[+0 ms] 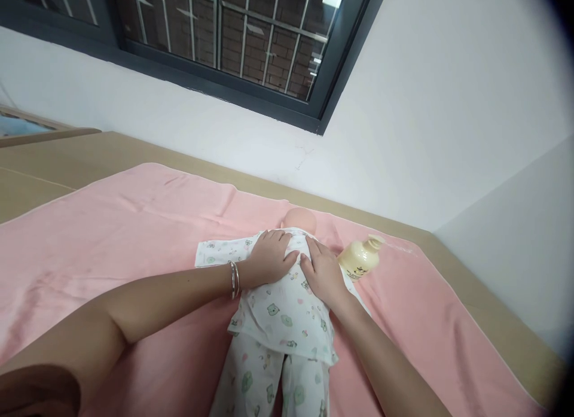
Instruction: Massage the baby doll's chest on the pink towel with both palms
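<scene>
A baby doll (299,218) lies stretched out on a pink blanket (156,225), its bald head pointing away from me. It wears a white printed top (287,315) and matching trousers (251,375). My left hand (271,258), with bangles at the wrist, rests flat on the upper left of the top. On the upper right of the same top lies my right hand (323,270), fingers stretched toward the doll's head. Both thumbs come close together near the middle. The doll's face is not visible.
A pale yellow pump bottle (360,258) is on the blanket just right of the doll. Beneath the blanket is a tan surface (103,157) that meets a white wall (381,148). A dark-framed window (269,103) with bars is above.
</scene>
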`<state>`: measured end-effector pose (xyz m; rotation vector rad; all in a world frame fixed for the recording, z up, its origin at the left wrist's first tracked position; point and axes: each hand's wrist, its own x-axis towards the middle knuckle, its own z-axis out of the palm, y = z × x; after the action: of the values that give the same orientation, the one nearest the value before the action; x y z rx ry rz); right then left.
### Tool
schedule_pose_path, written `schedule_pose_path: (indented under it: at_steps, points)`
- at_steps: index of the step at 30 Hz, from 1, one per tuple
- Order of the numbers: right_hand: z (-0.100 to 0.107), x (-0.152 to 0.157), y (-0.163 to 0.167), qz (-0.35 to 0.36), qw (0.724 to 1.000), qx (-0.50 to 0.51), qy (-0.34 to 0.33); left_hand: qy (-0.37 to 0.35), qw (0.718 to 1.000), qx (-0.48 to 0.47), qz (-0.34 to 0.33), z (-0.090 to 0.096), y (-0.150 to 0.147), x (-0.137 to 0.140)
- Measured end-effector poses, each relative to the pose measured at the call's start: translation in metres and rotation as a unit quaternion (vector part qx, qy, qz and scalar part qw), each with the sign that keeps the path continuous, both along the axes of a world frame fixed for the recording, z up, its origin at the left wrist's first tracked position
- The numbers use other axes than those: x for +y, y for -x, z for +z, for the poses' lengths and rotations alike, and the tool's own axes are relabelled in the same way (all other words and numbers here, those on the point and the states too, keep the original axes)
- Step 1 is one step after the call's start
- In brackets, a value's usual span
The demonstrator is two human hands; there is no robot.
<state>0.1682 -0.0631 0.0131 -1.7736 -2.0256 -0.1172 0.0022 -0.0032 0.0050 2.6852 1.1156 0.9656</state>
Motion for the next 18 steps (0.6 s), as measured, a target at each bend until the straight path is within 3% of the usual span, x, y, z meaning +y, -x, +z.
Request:
schedule_pose_path:
  at_steps: [6, 12, 15, 18]
  points:
    - [-0.005, 0.003, -0.004, 0.024, 1.000, 0.014, -0.006, 0.001, 0.999, -0.028, -0.019, -0.008, -0.001, 0.005]
    - [-0.014, 0.002, -0.003, 0.027, 0.995, 0.051, -0.076, -0.012, 0.999, -0.036, -0.030, -0.009, 0.000, 0.005]
    - [-0.017, -0.004, 0.004, -0.019, 0.991, 0.048, -0.127, -0.037, 0.999, -0.012, -0.026, -0.005, 0.002, 0.000]
    - [-0.011, -0.010, 0.010, -0.088, 0.990, 0.029, -0.103, -0.050, 0.999, 0.005, 0.013, -0.003, 0.002, -0.003]
